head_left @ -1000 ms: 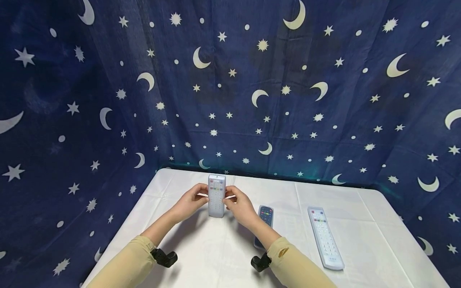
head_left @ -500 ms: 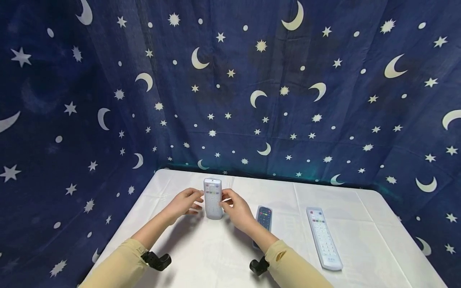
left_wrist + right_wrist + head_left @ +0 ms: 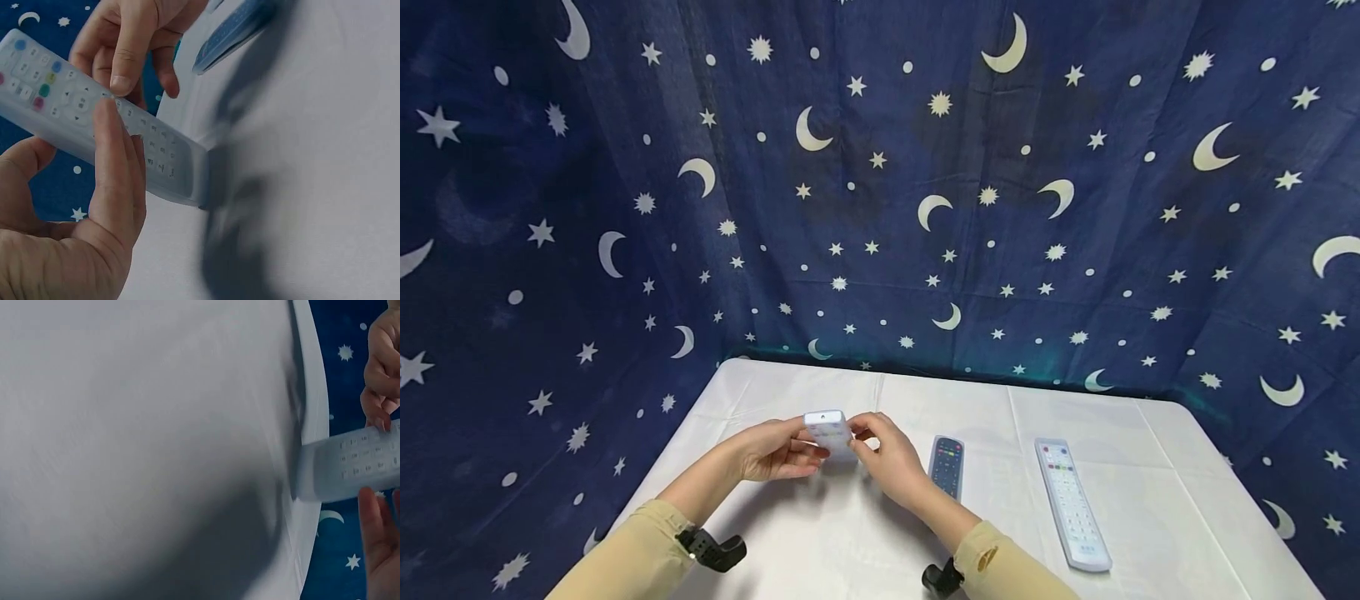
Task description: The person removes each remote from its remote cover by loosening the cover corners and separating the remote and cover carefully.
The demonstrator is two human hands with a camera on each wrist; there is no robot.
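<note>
A white remote control (image 3: 830,429) in a translucent cover is held above the table, tilted with its top end toward the head camera. My left hand (image 3: 778,450) has it between thumb and fingers; in the left wrist view its fingers (image 3: 115,169) lie across the keypad face. On the opposite long edge, my right hand (image 3: 887,458) pinches the remote with thumb and fingertips. Only the lower keypad end of the remote (image 3: 350,464) shows in the right wrist view.
A dark remote (image 3: 947,467) lies on the white-covered table (image 3: 992,542), partly behind my right forearm. Farther right lies another white remote (image 3: 1072,504) in a clear cover. A blue curtain (image 3: 880,192) with moons and stars hangs behind and to the left.
The remote has gone from upright to tilted and moved slightly left and nearer. Half a second ago my left fingers were off it; now they are on it again. My right hand kept its pinch.
</note>
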